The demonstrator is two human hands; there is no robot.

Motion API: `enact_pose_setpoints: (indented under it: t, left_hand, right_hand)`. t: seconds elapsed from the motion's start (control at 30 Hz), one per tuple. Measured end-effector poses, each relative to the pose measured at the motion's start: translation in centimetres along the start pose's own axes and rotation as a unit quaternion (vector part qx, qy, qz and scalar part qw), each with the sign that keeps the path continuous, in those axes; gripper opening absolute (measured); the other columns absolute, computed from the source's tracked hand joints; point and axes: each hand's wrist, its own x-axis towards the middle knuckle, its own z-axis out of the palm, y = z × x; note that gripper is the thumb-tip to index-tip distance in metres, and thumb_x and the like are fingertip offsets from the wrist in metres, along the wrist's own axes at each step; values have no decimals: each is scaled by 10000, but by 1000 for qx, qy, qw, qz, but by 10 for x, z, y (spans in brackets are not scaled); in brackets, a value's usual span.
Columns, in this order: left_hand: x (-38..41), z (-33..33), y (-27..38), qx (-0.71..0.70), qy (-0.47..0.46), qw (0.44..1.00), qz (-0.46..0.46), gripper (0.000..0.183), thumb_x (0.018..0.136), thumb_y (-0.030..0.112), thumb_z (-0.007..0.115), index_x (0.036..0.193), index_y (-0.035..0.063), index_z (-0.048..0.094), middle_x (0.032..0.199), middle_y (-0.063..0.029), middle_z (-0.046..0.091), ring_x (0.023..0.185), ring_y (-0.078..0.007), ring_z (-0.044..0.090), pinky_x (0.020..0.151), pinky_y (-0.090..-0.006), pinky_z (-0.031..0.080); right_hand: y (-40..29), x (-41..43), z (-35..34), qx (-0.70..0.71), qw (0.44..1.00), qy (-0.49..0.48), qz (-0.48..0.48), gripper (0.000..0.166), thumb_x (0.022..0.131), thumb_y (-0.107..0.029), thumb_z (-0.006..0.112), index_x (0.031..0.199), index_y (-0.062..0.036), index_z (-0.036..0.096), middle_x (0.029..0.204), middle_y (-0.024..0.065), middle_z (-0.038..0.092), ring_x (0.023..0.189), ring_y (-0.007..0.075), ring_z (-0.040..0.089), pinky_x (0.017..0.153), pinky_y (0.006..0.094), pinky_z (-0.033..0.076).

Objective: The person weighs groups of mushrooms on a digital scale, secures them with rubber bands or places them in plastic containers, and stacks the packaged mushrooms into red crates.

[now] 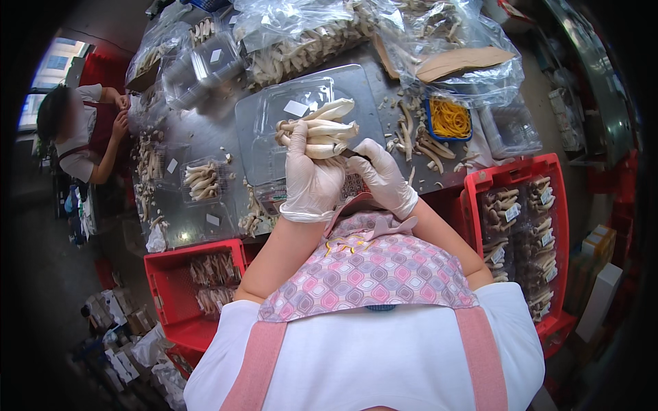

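Observation:
In my gloved left hand (314, 177) lies a bunch of long pale mushrooms (329, 128), caps to the left and stem ends to the right. My right hand (383, 172), also gloved, grips a small dark tool, apparently a knife (350, 153), its tip against the lowest stems. Much of the tool is hidden by the fingers. Beneath the bunch, an open clear plastic tray (267, 110) with a white label rests on a grey platform (360, 85), probably a weighing scale. A keypad (354, 185) shows partly between my wrists.
Bagged mushrooms (303, 54) are heaped at the back. A blue basket of yellow rubber bands (449, 119) and trimmed stems lie to the right. Red crates (470, 200) with packed mushrooms flank me. A filled tray (201, 181) sits left; a co-worker (85, 128) is beyond the table's left side.

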Motion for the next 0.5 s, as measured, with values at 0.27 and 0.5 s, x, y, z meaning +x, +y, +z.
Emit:
enact_pose_setpoints:
  t: [0.27, 0.5]
  left_hand:
    - [11, -10, 10, -27, 22, 999, 3, 374, 974, 263, 475, 1242, 12, 408, 1206, -181, 514, 1090, -333, 559, 891, -478, 549]
    - [1, -4, -9, 42, -14, 999, -9, 407, 985, 302, 448, 1275, 24, 387, 1224, -180, 507, 1112, -319, 545, 942, -490, 503]
  right_hand:
    - [32, -31, -21, 78, 989, 25, 119, 187, 954, -199, 546, 897, -23, 522, 795, 36, 504, 761, 124, 470, 713, 280, 410]
    - [-8, -4, -9, -13, 997, -71, 25, 174, 913, -180, 584, 932, -20, 516, 854, 133, 514, 795, 289, 530, 718, 362, 431]
